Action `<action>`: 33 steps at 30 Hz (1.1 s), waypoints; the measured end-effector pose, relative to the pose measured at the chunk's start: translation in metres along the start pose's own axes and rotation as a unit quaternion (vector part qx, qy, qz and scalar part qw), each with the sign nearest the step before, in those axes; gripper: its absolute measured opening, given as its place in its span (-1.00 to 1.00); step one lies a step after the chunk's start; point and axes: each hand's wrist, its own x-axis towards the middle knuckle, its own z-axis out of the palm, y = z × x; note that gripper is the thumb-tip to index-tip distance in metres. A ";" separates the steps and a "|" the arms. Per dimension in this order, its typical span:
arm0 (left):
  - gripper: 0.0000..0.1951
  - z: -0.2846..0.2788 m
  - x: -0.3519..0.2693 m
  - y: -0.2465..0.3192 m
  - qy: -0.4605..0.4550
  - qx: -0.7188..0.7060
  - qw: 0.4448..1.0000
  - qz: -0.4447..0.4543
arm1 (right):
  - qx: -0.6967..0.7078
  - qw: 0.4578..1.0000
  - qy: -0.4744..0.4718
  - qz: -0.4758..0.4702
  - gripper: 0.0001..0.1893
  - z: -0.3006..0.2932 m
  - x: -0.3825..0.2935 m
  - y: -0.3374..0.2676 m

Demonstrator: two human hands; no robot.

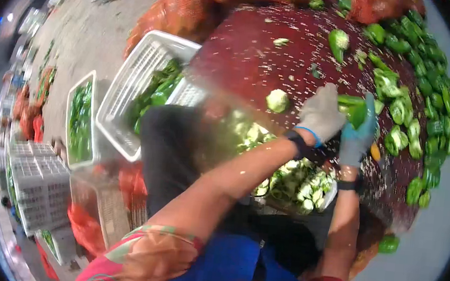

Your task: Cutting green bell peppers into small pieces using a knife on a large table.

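Observation:
Between my two gloved hands is a green pepper (357, 112), opened so that pale inner flesh shows. My right hand (357, 133), in a grey and teal glove, grips it from the right. My left hand (322, 112), in an off-white glove, is closed at its left side, fingertips hidden. Left of that hand lies a pale round pepper core (277, 101) on the dark red tabletop (254, 50). Opened pepper pieces (400, 110) are on the right. Below my hands, a container holds pale cores and trimmings (313, 189). A small orange object (375, 152) is beside my right hand.
Whole green peppers (435, 104) line the table's right edge. Orange-red mesh sacks (180, 10) bound its far side. A white plastic basket (123, 118) with peppers stands left of my leg, near another crate of peppers (81, 122). White crates (38, 183) are stacked farther left.

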 end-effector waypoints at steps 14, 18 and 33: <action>-0.18 0.012 0.020 -0.030 -0.023 -0.348 0.934 0.080 | 0.132 0.985 0.045 0.104 -0.48 -0.013 0.012 0.018; -0.39 -0.004 0.007 -0.037 -0.125 -0.601 0.790 0.011 | 0.117 0.981 0.035 0.148 -0.53 -0.008 0.008 0.034; -0.39 -0.037 0.016 -0.020 -0.189 -0.337 0.922 0.013 | 0.251 0.957 0.076 0.122 -0.62 -0.028 0.015 0.024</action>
